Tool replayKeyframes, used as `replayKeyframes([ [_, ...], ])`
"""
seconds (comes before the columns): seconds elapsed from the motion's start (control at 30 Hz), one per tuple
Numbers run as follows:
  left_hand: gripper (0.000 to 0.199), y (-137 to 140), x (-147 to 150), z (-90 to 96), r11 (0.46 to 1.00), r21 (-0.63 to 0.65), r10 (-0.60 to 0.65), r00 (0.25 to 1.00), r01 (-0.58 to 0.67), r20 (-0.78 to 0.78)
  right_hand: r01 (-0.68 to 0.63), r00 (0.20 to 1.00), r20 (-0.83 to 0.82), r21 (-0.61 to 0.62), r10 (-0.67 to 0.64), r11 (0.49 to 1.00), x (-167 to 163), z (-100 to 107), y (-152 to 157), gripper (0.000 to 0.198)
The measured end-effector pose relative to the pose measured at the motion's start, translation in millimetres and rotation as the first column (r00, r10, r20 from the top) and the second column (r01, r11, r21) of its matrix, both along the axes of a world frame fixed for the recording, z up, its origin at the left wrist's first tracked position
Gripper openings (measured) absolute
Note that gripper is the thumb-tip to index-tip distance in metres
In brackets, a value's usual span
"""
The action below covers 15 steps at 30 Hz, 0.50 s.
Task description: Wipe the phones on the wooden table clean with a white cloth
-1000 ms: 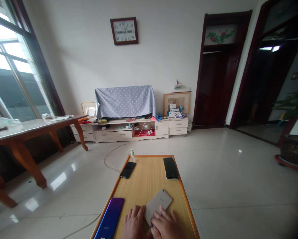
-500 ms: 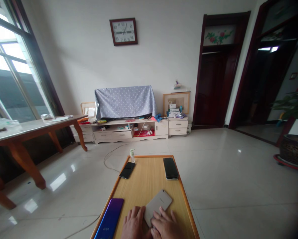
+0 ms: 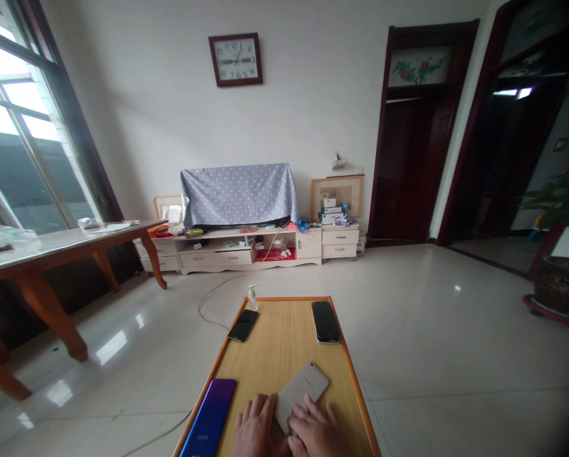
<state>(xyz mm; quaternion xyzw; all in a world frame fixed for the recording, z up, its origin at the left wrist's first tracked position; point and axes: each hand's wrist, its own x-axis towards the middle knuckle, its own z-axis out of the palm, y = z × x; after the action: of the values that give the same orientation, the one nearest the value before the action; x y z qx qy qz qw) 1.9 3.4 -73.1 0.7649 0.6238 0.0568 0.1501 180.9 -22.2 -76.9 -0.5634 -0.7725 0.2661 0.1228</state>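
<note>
Pressing flat silver phone point(image 3: 301, 392), both hands point(image 3: 284, 430), smooth wooden table point(image 3: 284, 343).

Daylight pours from the window point(image 3: 22, 146) on my left, glaring off the floor point(image 3: 113, 346); corners bend and darken, and far details look perhaps slightly soft.

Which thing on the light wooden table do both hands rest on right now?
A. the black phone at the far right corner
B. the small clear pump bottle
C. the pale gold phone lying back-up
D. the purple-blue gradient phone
C: the left hand and right hand both lie on the near end of the pale gold phone lying back-up.
</note>
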Motion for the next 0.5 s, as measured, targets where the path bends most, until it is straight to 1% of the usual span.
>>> replayKeyframes([
  [0.3, 0.073, -1.1, 0.0, 0.2, 1.0, -0.004, 0.005, 1.0, -0.005, -0.012, 0.009, 1.0, 0.018, 0.022, -0.009, 1.0, -0.9, -0.5, -1.1, 0.034],
  [0.5, 0.073, -2.3, -0.5, -2.1, 1.0, 0.001, 0.006, 1.0, -0.006, -0.015, 0.005, 1.0, 0.008, 0.006, -0.005, 1.0, -0.3, 3.1, -2.0, 0.035],
])
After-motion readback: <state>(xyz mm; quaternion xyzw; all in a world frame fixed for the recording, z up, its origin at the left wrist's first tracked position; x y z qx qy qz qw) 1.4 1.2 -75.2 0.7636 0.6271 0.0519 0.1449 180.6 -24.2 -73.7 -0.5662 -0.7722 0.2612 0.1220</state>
